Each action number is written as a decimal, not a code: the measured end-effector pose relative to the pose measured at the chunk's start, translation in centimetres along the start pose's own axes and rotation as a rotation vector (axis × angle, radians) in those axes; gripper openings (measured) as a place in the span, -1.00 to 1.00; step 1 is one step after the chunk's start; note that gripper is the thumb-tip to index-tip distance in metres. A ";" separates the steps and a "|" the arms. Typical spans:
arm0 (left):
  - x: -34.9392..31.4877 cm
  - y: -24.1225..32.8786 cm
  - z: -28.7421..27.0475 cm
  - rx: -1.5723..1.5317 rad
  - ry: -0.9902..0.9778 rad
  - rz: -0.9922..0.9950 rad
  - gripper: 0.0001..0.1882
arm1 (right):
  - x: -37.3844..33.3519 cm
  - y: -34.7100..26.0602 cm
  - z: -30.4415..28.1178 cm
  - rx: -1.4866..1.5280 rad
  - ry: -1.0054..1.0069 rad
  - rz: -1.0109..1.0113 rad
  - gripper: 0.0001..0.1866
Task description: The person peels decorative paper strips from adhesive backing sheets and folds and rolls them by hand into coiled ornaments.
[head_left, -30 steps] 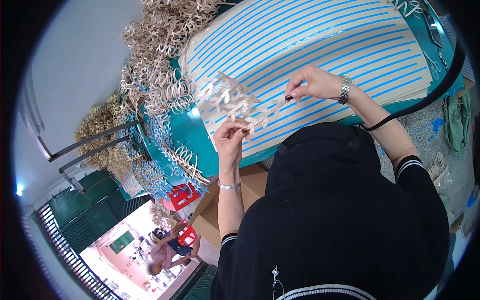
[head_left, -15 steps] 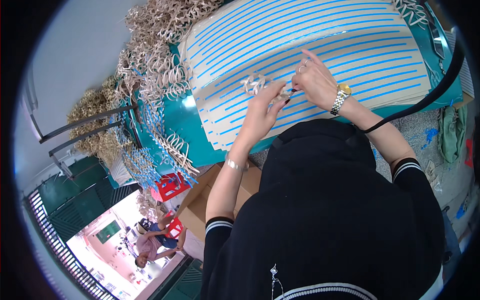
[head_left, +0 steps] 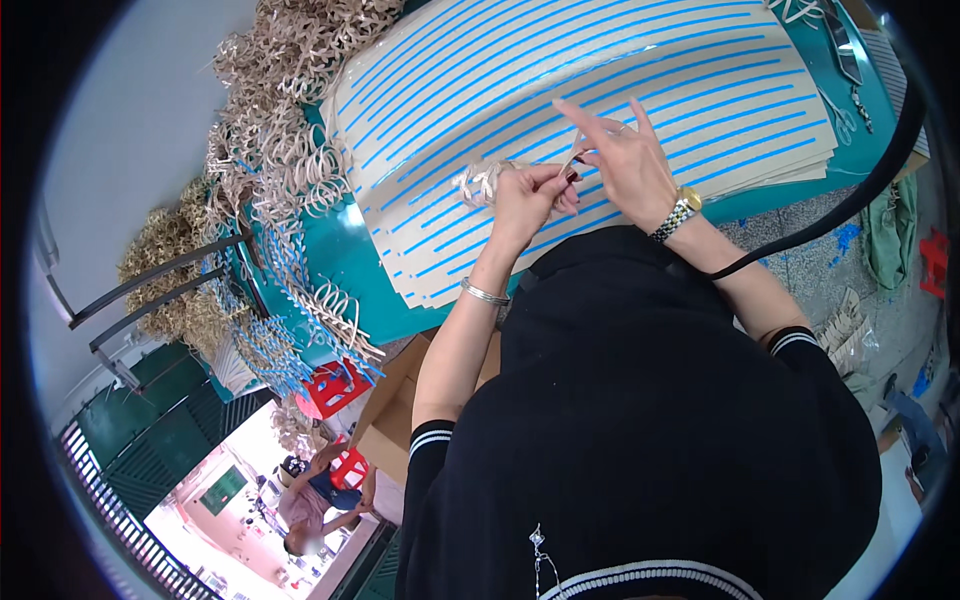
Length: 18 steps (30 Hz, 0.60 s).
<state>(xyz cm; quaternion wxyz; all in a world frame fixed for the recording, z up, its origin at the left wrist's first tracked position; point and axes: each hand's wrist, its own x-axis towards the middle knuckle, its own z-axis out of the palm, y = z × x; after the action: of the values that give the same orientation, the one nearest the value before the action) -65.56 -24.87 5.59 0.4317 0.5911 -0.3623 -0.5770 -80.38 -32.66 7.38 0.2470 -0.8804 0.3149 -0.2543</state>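
My left hand is closed in a pinch on a beige strip, held over the middle of a stack of large beige sheets with blue stripes. A small curly bunch of the same strip sticks out on the left side of that hand. Just right of it, my right hand has the strip's upper part at its thumb, with two fingers stretched out. The exact grip between its fingers is partly hidden. Both hands are close together above the sheets.
The sheets lie on a green table. Heaps of curled beige strips and blue-and-beige strips line its left side. Scissors lie at the right. A cardboard box and a red stool stand below; another person sits beyond.
My left hand has turned and closed more tightly around the strip. My right hand's fingers have spread and lifted, and the strip now stretches up between both hands. The whole view has shifted slightly.
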 end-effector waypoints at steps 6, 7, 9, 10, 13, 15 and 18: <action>0.8 0.3 2.2 0.079 0.174 0.066 -0.85 | 0.4 -0.7 -1.5 0.046 0.047 0.181 -0.30; 0.9 0.4 2.3 0.124 0.202 0.091 -0.85 | 0.5 -1.1 -2.1 0.056 -0.009 0.262 -0.30; 0.9 0.5 2.5 0.156 0.215 0.117 -0.86 | 0.7 -1.4 -2.5 0.060 -0.066 0.337 -0.30; 0.9 0.5 2.6 0.194 0.226 0.138 -0.87 | 0.8 -1.4 -2.6 -0.009 -0.012 0.293 -0.29; 0.2 1.1 1.9 0.192 0.190 0.074 -0.84 | 1.3 1.0 -2.8 -0.142 0.097 0.263 -0.29; -0.1 1.1 1.3 0.084 0.181 0.063 -0.84 | 2.0 2.5 -3.6 -0.159 0.096 0.410 -0.45; -0.5 1.3 1.1 -0.034 0.117 0.067 -0.83 | 1.2 5.5 -2.4 0.386 -0.012 0.190 -0.64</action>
<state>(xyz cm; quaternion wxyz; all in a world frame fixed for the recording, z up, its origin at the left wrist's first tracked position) -66.61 -24.98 7.03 0.4812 0.6038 -0.3465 -0.5328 -83.36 -37.85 6.26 0.4357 -0.7847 0.3404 -0.2803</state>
